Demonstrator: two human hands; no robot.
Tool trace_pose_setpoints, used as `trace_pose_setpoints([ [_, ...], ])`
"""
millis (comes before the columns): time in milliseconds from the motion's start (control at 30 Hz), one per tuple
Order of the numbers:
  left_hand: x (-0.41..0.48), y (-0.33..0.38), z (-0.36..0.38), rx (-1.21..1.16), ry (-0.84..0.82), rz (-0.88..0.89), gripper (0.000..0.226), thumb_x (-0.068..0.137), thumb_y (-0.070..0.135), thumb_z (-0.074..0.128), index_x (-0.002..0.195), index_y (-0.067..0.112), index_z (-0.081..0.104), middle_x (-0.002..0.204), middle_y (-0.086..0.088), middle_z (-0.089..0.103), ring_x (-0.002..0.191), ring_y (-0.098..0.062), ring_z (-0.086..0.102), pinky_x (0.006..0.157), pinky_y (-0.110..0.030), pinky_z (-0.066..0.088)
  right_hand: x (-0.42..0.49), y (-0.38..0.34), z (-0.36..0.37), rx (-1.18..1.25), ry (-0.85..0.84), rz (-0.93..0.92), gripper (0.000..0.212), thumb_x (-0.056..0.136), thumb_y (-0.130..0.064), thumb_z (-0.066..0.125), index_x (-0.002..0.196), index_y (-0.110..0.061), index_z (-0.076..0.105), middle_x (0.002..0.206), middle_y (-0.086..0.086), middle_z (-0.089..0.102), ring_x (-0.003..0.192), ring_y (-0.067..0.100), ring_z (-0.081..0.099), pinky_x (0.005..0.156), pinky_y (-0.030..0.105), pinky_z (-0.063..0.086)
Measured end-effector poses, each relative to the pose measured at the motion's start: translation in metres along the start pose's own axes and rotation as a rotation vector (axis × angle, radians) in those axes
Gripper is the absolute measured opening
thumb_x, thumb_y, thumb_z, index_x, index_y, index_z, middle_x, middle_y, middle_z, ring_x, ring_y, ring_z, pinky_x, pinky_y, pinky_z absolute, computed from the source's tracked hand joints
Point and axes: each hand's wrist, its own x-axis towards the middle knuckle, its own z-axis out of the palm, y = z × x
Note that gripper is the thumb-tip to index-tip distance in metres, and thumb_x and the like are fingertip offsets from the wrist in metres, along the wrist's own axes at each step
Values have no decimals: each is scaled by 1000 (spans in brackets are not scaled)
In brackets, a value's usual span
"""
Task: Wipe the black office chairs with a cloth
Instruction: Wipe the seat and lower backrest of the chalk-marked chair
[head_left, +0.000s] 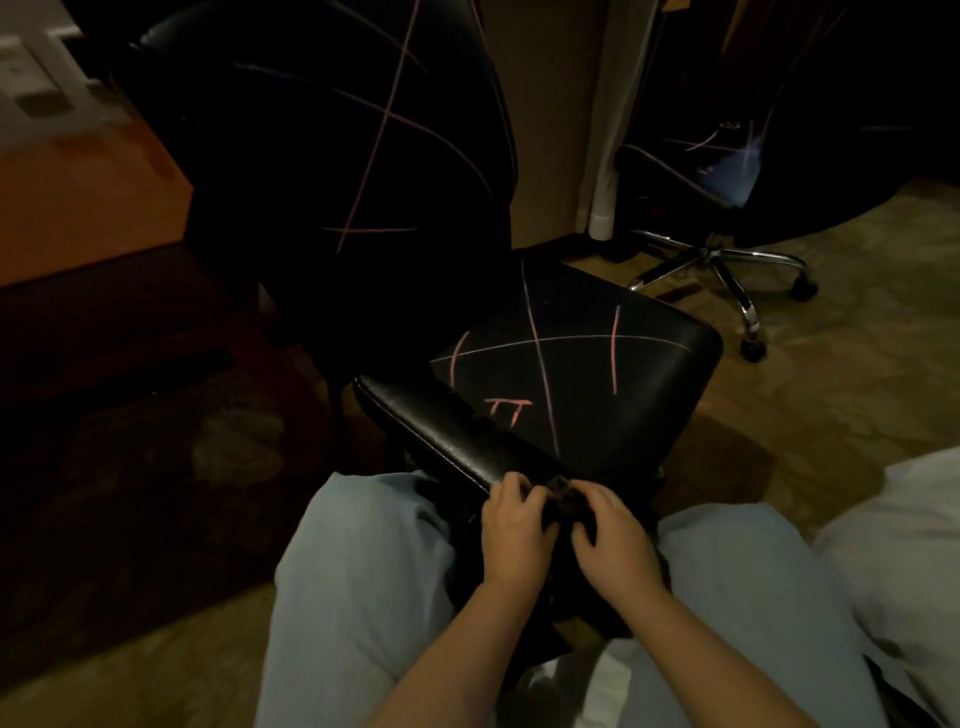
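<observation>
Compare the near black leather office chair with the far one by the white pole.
The near black leather office chair is at the person's knees, with the left hand and right hand on its padded armrest; the far black office chair stands apart, untouched. The far chair's chrome star base shows; the near chair's base is hidden. Both are black with pink lines.

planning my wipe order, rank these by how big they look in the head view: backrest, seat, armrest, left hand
1. backrest
2. seat
3. armrest and left hand: they look about alike, and the hand is nearer the camera, so unranked
</observation>
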Motion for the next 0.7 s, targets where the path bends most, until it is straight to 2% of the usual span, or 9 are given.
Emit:
trace_pose_setpoints([
  [67,1,1,0,-41,-28,-28,22,77,16,72,98,15,67,99,-1,53,83,-19,58,68,-34,52,1,-5,7,-53,-59,-71,51,94,-14,55,142,-26,43,148,-8,39,135,9,37,109,24,33],
  [133,2,-1,1,-90,-76,-28,25,82,14,65,107,14,64,104,-1,53,85,-19,60,72,-36,52,4,-7,12,-71,-83,-63,52,94,-9,52,141,-27,44,151,-9,35,139,9,32,112,24,29],
  [233,2,-3,-1,-171,-85,-2,31,84,10,62,115,16,61,109,2,54,91,-14,59,78,-31,51,12,-8,17,-54,-64,-34,52,93,-4,51,139,-27,45,150,-8,38,138,8,33,112,23,29],
  [300,1,-4,-5,-224,-100,7,37,84,5,59,119,17,58,113,5,54,96,-10,57,81,-22,48,17,-8,18,-85,-50,-33,51,93,-7,54,139,-26,45,148,-7,41,137,9,34,111,23,30],
  [400,3,-8,-16,-300,-106,-40,37,82,2,58,114,20,57,108,11,55,94,0,54,80,-10,43,23,-7,16,-142,-64,-84,50,91,-13,58,138,-26,47,141,-7,45,132,11,35,109,24,32],
  [500,8,-18,-19,-270,-57,-80,28,82,5,58,107,18,60,102,9,56,93,-2,54,81,-13,43,24,-8,16,-233,-135,-159,52,92,-27,57,142,-30,41,145,-8,39,133,12,30,107,25,35],
  [533,10,-21,-19,-229,-39,-103,28,84,6,57,109,18,60,106,7,57,98,-5,54,87,-16,44,23,-7,17,-285,-145,-186,53,92,-34,55,143,-32,40,147,-8,36,134,13,29,106,27,36],
  [600,13,-27,-15,-132,-12,-163,36,88,9,56,123,16,58,127,2,54,120,-12,48,105,-23,38,21,-5,22,-353,-131,-233,52,92,-45,53,141,-32,44,149,-6,37,135,15,31,104,31,39],
  [700,13,-28,-9,-42,-35,-222,48,95,16,50,143,14,43,152,-3,36,142,-16,28,117,-25,16,21,-4,28,-390,-119,-264,46,91,-39,59,135,-27,53,145,-3,45,134,18,38,104,35,41],
])
